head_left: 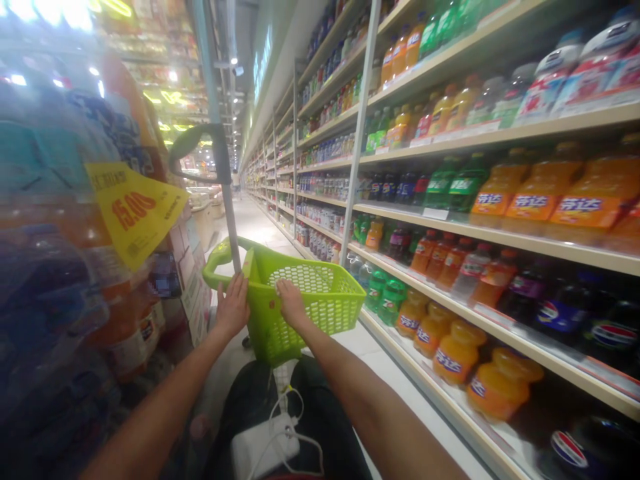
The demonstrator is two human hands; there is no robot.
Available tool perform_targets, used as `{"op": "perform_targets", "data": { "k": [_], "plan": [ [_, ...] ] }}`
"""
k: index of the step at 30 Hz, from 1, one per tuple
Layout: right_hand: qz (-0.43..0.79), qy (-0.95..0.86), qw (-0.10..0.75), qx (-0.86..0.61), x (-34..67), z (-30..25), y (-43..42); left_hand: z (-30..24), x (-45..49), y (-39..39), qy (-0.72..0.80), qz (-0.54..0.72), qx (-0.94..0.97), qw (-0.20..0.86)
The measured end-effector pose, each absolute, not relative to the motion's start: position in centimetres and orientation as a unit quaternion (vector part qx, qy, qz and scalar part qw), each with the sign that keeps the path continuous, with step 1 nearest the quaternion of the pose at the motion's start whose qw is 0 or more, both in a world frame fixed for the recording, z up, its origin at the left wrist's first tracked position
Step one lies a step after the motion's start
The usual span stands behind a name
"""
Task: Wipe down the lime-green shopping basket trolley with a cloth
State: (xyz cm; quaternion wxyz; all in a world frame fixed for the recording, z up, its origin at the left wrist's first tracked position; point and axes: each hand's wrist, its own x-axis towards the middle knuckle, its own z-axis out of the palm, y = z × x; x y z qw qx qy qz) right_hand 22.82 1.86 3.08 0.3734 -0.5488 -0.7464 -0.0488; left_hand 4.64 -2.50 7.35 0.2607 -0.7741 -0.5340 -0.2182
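A lime-green rolling shopping basket with honeycomb-pierced walls stands before my knees, and no goods show in its visible part. From its left end a grey pull pole rises to a dark loop handle. My left hand is on the rim beside the foot of the pole, fingers close together and bent over the edge; its thumb is hidden. Farther right, my right hand grips the near rim with its fingers curled over it.
Shelves of bottled drinks run along the right side. Close on the left are blurred stacked bottles with a yellow price sign. A pale aisle floor stretches ahead. On my lap lies a white power bank with a cable.
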Motion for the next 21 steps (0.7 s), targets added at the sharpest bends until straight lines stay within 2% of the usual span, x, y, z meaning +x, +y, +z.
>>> {"op": "perform_targets", "data": {
  "k": [5,11,17,21],
  "plan": [
    [-0.058,-0.753,0.406,-0.514,19.6,3.9,2.1,8.4,3.8,-1.8,-0.565,-0.260,-0.739,0.259],
    [-0.100,-0.790,0.427,-0.428,15.8,6.4,1.6,9.9,3.2,-0.6,-0.598,-0.318,-0.707,0.204],
    [-0.202,-0.771,0.472,-0.375,15.4,15.3,2.1,12.4,3.0,-0.2,-0.605,-0.314,-0.703,0.203],
    [-0.264,-0.800,0.431,-0.323,15.0,21.6,2.8,12.6,2.4,0.1,-0.618,-0.292,-0.700,0.208]
  ]
}}
